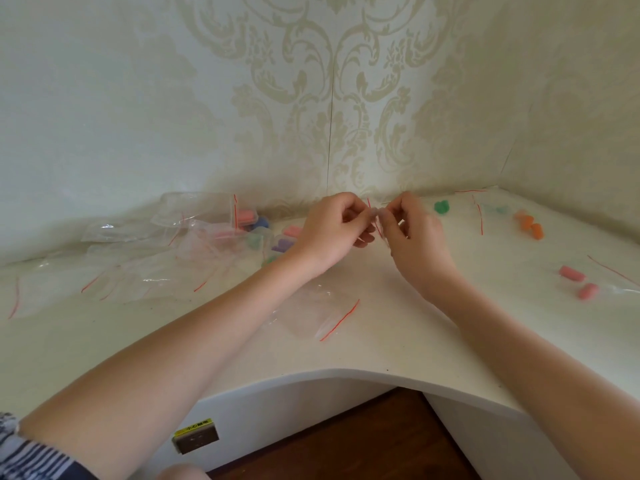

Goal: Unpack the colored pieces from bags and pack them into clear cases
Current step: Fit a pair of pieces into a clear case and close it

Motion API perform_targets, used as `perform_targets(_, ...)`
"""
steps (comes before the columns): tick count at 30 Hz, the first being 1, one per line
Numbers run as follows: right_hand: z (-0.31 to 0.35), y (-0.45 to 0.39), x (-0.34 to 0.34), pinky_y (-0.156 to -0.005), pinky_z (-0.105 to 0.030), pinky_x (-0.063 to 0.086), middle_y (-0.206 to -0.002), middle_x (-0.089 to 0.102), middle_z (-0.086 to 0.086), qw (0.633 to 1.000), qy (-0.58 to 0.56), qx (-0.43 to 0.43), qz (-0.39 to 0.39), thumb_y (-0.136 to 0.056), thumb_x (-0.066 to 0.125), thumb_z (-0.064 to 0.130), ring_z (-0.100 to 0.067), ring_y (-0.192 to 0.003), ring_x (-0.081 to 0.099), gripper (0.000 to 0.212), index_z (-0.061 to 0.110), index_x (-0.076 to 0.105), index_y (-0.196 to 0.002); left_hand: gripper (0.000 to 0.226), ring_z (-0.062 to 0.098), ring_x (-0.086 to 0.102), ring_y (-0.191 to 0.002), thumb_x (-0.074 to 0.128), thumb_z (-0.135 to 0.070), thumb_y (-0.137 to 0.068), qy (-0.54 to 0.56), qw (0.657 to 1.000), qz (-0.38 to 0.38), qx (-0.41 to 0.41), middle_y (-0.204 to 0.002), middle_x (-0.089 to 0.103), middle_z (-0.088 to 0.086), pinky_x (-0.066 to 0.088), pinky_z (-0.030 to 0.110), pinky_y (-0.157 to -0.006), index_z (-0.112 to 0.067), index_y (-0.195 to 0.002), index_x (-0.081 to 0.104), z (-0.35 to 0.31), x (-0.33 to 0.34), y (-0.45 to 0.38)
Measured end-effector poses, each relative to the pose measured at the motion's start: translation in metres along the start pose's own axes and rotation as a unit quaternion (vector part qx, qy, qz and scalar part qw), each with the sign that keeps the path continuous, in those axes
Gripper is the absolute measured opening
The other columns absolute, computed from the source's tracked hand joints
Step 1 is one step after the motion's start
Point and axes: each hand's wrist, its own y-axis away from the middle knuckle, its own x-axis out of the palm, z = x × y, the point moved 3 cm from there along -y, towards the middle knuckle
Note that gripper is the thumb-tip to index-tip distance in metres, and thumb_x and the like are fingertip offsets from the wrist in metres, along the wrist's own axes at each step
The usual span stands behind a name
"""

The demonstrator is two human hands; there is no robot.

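Though barely discernible between pinching fingers: small clear bag (377,220), red-striped, gripped by left hand (334,226) and right hand (412,230), contents unreadable. Beneath, white corner desk (398,327) strewn with pink pieces (578,282); damask wallpaper (311,98) behind.

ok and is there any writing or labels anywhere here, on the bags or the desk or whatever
Yellow label on the small dark block fixed to the desk front, near the bottom of the view: it bears dark printed characters, too small and blurred to read.
Clear bags on the desk: only red zip-seal lines, no text visible.
Colored pieces: no markings visible.
Nothing else readable.
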Motion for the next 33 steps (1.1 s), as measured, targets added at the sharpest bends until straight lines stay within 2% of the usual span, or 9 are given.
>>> perform_targets(3, 0.006, 0.003, 0.003, -0.05, -0.016, 0.034, -0.063, 0.05, 0.007, 0.999, 0.014, -0.049, 0.017, -0.098, 0.042, 0.008, 0.0, -0.058, 0.05, 0.013, 0.005, 0.042, -0.085, 0.027, 0.007, 0.058, -0.055, 0.044, -0.016, -0.099, -0.109, 0.993, 0.027, 0.027, -0.067, 0.061, 0.0, 0.051, 0.021, -0.056, -0.007, -0.077, 0.055, -0.002, 0.006, 0.006)
perform_targets(9, 0.008, 0.005, 0.003, -0.048, -0.011, 0.032, -0.06, 0.042, 0.01, 0.996, 0.029, -0.082, -0.011, -0.098, 0.037, 0.003, 0.007, -0.056, 0.048, 0.015, 0.006, 0.035, -0.083, 0.031, -0.001, 0.056, -0.051, 0.041, -0.009, -0.099, -0.111, 0.991, 0.036, 0.06, -0.066, 0.057, 0.002, 0.043, 0.009, -0.053, -0.011, -0.068, 0.045, -0.008, 0.009, 0.007)
perform_targets(12, 0.0, -0.003, -0.006, -0.046, -0.016, 0.028, -0.061, 0.034, 0.006, 0.994, 0.036, -0.055, -0.093, -0.098, 0.035, 0.006, -0.003, -0.053, 0.04, 0.014, 0.007, 0.031, -0.085, 0.029, 0.004, 0.057, -0.054, 0.042, -0.008, -0.098, -0.135, 0.988, 0.038, 0.067, -0.07, 0.062, 0.011, 0.048, 0.015, -0.056, -0.007, -0.069, 0.044, -0.004, 0.008, 0.007)
perform_targets(15, -0.011, -0.006, -0.012, -0.046, -0.02, 0.025, -0.064, 0.038, 0.003, 0.993, 0.09, -0.057, -0.059, -0.099, 0.037, 0.009, -0.015, -0.054, 0.036, 0.012, 0.009, 0.031, -0.088, 0.031, 0.012, 0.058, -0.056, 0.042, -0.009, -0.098, -0.16, 0.984, 0.037, 0.062, -0.077, 0.066, 0.019, 0.053, 0.028, -0.061, -0.01, -0.066, 0.045, 0.0, 0.005, 0.005)
perform_targets(22, -0.003, -0.003, -0.003, -0.056, -0.029, 0.039, -0.124, 0.056, 0.0, 0.955, 0.24, -0.172, 0.029, -0.08, 0.052, -0.007, -0.019, -0.093, 0.051, 0.023, 0.011, 0.066, -0.082, 0.029, 0.028, 0.057, -0.059, 0.046, -0.018, -0.097, -0.273, 0.952, -0.006, 0.136, -0.063, 0.06, 0.011, 0.042, 0.042, -0.058, -0.005, -0.072, 0.051, -0.008, 0.0, 0.005)
perform_targets(26, -0.012, -0.006, 0.0, -0.081, -0.026, 0.044, -0.131, 0.057, -0.003, 0.98, 0.163, -0.09, 0.076, -0.087, 0.049, 0.001, -0.021, -0.115, 0.054, 0.032, 0.012, 0.069, -0.109, 0.023, 0.022, 0.044, -0.054, 0.049, -0.019, -0.094, -0.319, 0.915, 0.01, 0.247, -0.057, 0.048, 0.0, 0.035, 0.034, -0.052, -0.008, -0.074, 0.055, -0.013, 0.012, 0.015)
perform_targets(28, -0.012, -0.006, -0.001, -0.07, -0.01, 0.041, -0.108, 0.067, 0.0, 0.996, 0.056, -0.004, 0.076, -0.089, 0.048, 0.001, -0.013, -0.096, 0.062, 0.039, 0.018, 0.066, -0.118, 0.028, 0.02, 0.044, -0.051, 0.047, -0.027, -0.092, -0.324, 0.906, 0.026, 0.271, -0.053, 0.045, -0.004, 0.038, 0.033, -0.05, -0.01, -0.071, 0.053, -0.015, 0.015, 0.018)
perform_targets(30, -0.012, -0.006, -0.006, -0.063, -0.011, 0.046, -0.088, 0.069, 0.006, 0.995, -0.053, 0.06, 0.053, -0.089, 0.053, 0.0, 0.002, -0.074, 0.064, 0.036, 0.025, 0.068, -0.111, 0.03, 0.018, 0.046, -0.049, 0.046, -0.035, -0.093, -0.29, 0.922, 0.015, 0.257, -0.051, 0.046, -0.006, 0.038, 0.032, -0.049, -0.014, -0.073, 0.051, -0.018, 0.012, 0.019)
perform_targets(33, -0.011, -0.009, -0.011, -0.068, -0.024, 0.056, -0.105, 0.07, 0.008, 0.983, -0.158, 0.076, 0.055, -0.09, 0.064, 0.01, -0.001, -0.078, 0.067, 0.031, 0.036, 0.062, -0.106, 0.02, 0.022, 0.056, -0.058, 0.05, -0.032, -0.095, -0.221, 0.954, -0.089, 0.181, -0.067, 0.055, 0.003, 0.045, 0.033, -0.051, -0.013, -0.091, 0.044, -0.019, -0.005, 0.008)
